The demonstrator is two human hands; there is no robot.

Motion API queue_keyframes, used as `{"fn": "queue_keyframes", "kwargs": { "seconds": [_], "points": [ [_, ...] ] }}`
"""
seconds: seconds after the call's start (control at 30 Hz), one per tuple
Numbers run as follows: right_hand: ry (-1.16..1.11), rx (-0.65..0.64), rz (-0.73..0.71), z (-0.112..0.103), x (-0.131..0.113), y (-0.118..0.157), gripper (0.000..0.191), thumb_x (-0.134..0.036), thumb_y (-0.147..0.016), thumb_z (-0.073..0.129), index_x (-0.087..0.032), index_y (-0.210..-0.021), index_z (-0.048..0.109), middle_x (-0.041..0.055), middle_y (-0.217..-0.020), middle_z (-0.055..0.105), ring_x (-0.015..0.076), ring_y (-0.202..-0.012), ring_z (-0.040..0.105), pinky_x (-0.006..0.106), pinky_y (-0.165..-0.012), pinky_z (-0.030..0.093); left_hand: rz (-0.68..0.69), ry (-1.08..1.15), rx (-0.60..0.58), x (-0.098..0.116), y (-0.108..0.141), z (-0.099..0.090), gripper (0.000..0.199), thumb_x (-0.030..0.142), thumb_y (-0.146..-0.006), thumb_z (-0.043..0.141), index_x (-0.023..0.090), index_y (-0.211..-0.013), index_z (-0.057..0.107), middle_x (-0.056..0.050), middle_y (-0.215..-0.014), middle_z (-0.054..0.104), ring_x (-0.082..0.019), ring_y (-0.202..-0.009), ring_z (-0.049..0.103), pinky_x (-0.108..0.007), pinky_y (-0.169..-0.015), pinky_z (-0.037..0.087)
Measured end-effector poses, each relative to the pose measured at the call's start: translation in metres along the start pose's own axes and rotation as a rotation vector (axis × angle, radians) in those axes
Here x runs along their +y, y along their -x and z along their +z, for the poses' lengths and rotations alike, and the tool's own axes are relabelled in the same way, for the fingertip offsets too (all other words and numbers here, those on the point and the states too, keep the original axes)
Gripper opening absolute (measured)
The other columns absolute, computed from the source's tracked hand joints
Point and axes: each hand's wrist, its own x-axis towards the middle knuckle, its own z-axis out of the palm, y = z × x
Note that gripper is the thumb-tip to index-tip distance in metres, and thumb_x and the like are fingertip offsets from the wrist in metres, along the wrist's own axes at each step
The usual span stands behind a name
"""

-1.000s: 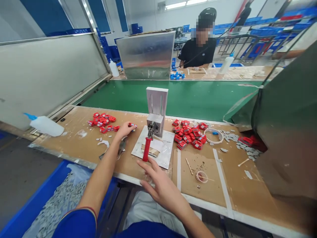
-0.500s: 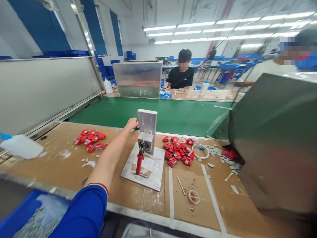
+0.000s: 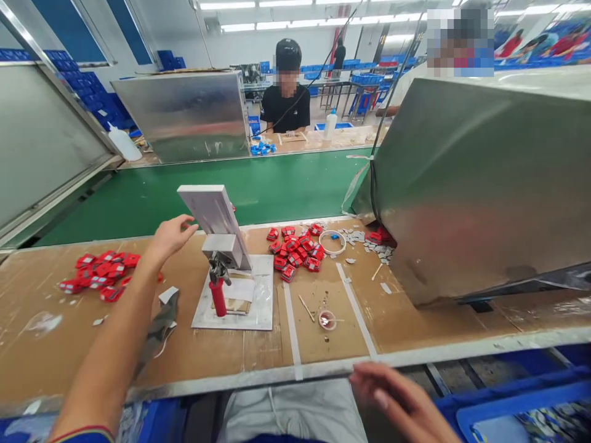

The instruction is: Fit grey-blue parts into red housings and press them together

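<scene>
My left hand (image 3: 174,237) is stretched out over the far part of the bench, left of the metal clamp fixture (image 3: 221,212). Its fingers are apart with nothing between them. The fixture has an upright plate, a block and a red-handled toggle clamp (image 3: 217,292) on a white base (image 3: 263,307). Just past the plate's right edge a small red bit (image 3: 233,208) shows against the green belt; most of it is hidden. My right hand (image 3: 401,400) hovers, empty, at the bench's front edge with fingers extended. Small red toy-car-like parts lie in a left pile (image 3: 101,271) and a right pile (image 3: 295,249).
A green conveyor belt (image 3: 286,181) runs behind the bench. A white ring of tape (image 3: 332,242), grey chips, a small cup (image 3: 327,320) and a stick lie on the right. A large metal housing (image 3: 484,184) blocks the right side. A person (image 3: 286,101) sits opposite.
My left hand has drawn back from the belt edge, and its fingers have opened. My right hand has come into view at the front edge. The view has turned right and down.
</scene>
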Motion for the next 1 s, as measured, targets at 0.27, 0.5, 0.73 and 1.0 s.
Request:
{"fn": "queue_keyframes", "kwargs": {
  "seconds": [0.27, 0.5, 0.73, 1.0],
  "points": [
    [0.744, 0.031, -0.449, -0.009, -0.05, -0.211, 0.03, -0.032, -0.093, 0.063, -0.021, -0.121, 0.066, 0.0109, -0.115, 0.069, 0.0223, -0.092, 0.07, 0.036, -0.082, 0.058, -0.108, 0.044, 0.089, -0.046, 0.225, 0.039, 0.045, 0.06, -0.083, 0.057, 0.018, -0.084, 0.072, -0.005, -0.073, 0.074, -0.022, -0.066, 0.068, -0.029, -0.063, 0.052],
    [0.932, 0.05, -0.462, 0.017, -0.038, -0.233, 0.028, -0.031, -0.089, 0.068, -0.02, -0.115, 0.062, 0.014, -0.118, 0.063, 0.0286, -0.098, 0.066, 0.038, -0.083, 0.054, -0.108, 0.18, 0.08, -0.022, 0.262, 0.08, 0.036, 0.05, -0.086, 0.059, 0.017, -0.083, 0.073, -0.007, -0.078, 0.076, -0.022, -0.07, 0.069, -0.03, -0.066, 0.054],
    [0.918, 0.103, -0.424, 0.014, -0.061, -0.213, 0.025, -0.021, -0.083, 0.069, -0.018, -0.106, 0.061, 0.0125, -0.109, 0.067, 0.0275, -0.097, 0.066, 0.038, -0.085, 0.054, 0.121, 0.347, -0.203, 0.038, 0.281, 0.12, 0.025, 0.034, -0.096, 0.058, 0.018, -0.085, 0.073, -0.004, -0.079, 0.075, -0.018, -0.074, 0.068, -0.027, -0.069, 0.052],
    [0.334, -0.066, -0.593, 0.044, -0.078, -0.052, 0.036, -0.028, -0.091, 0.072, -0.025, -0.124, 0.057, 0.0057, -0.11, 0.072, 0.0189, -0.091, 0.071, 0.03, -0.081, 0.06, 0.186, 0.878, -0.411, 0.058, 0.286, 0.148, 0.062, 0.038, -0.09, 0.075, 0.024, -0.147, 0.054, -0.015, -0.137, 0.067, -0.023, -0.108, 0.073, -0.034, -0.093, 0.06]
  ]
}}
